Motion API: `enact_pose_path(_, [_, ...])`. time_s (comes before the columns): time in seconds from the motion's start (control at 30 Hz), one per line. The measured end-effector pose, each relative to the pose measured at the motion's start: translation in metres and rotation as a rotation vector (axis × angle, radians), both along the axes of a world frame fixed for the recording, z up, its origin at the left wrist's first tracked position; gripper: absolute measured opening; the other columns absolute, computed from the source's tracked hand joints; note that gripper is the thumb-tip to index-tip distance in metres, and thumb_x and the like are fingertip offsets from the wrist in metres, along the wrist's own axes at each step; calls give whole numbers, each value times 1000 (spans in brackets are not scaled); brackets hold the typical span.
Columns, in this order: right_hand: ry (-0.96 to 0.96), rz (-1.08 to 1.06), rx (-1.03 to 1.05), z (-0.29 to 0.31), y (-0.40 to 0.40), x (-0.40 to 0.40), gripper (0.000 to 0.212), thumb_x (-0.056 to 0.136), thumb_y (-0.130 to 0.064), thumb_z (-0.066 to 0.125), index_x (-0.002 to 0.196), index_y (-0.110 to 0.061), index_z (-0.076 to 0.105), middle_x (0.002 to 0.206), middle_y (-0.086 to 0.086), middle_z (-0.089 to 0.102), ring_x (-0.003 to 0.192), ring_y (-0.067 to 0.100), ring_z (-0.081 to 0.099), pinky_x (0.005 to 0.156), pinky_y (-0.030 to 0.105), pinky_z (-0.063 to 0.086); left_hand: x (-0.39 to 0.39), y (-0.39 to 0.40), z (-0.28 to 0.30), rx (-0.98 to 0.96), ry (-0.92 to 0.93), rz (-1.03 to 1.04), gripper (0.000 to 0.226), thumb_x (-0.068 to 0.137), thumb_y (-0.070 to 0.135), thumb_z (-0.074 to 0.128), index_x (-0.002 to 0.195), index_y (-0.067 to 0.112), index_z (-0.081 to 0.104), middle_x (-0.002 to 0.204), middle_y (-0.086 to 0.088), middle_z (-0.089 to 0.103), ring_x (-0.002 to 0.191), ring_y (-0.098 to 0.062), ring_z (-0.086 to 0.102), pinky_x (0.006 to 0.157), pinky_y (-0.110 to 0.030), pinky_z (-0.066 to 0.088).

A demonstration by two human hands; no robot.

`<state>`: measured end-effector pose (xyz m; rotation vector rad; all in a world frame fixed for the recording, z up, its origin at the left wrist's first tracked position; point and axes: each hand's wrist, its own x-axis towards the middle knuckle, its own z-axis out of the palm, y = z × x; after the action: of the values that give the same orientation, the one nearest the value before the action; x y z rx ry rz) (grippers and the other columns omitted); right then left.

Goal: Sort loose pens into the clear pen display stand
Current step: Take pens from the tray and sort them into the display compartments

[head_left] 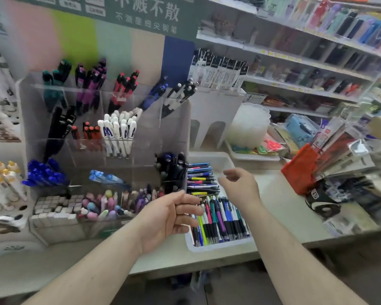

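Note:
A clear tiered pen display stand (pixel 176 128) fills the left half of the head view, its compartments holding green, purple, red, blue, black and white pens. To its right a white tray (pixel 220 246) holds several loose pens (pixel 220 219) in mixed colours. My left hand (pixel 169 216) hovers by the tray's left edge, palm toward me, fingers loosely apart, with nothing in it. Higher up, my right hand (pixel 240 183) hangs over the tray's middle with curled fingers and nothing visible between them.
Erasers (pixel 55 208) and pastel novelty pens (pixel 101 208) fill the stand's bottom row. A black pen cup (pixel 173 170) stands beside the tray. An orange pouch (pixel 299 170), packaged goods and a black item lie to the right. Stocked shelves rise behind.

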<state>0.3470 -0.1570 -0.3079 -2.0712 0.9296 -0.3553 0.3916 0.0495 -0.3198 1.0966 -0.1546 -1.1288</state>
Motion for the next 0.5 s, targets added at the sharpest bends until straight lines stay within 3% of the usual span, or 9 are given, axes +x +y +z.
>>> enact_pose_path(0.07, [170,-51,55,-24,-13,-18,35,89,-26,68,123,-16,62,112,1,64,96,18,61,87,36,53,-6,0,-8,43,-7,-10,35,103,29,40,108,6,66,90,-12,73,69,-21,65,64,-32,45])
enact_pose_path(0.17, [410,-48,15,-50,-24,-37,46,90,-26,66,131,-11,55,119,7,62,90,19,58,79,29,45,-12,-2,-20,121,-36,-7,28,100,23,47,110,5,66,91,-12,72,70,-22,65,65,-31,45])
enact_pose_path(0.27, [577,-12,-122,-68,-20,-39,56,85,-45,69,127,-11,54,125,8,60,100,25,56,82,31,47,-16,-9,-34,201,-88,-11,26,100,22,50,113,5,66,92,-11,73,74,-22,65,67,-32,46])
enact_pose_path(0.37, [702,22,-249,-81,-10,-27,84,69,-68,69,130,-14,50,132,7,52,116,26,52,89,35,49,-22,-15,-43,249,-108,-32,23,101,21,50,111,7,66,89,-9,74,73,-20,65,65,-30,48])
enact_pose_path(0.5, [857,61,-321,-95,-1,-9,109,65,-72,69,146,-9,34,147,13,37,132,29,43,99,40,45,-26,-18,-51,272,-105,-58,21,100,21,52,110,9,66,88,-7,74,75,-19,65,67,-30,49])
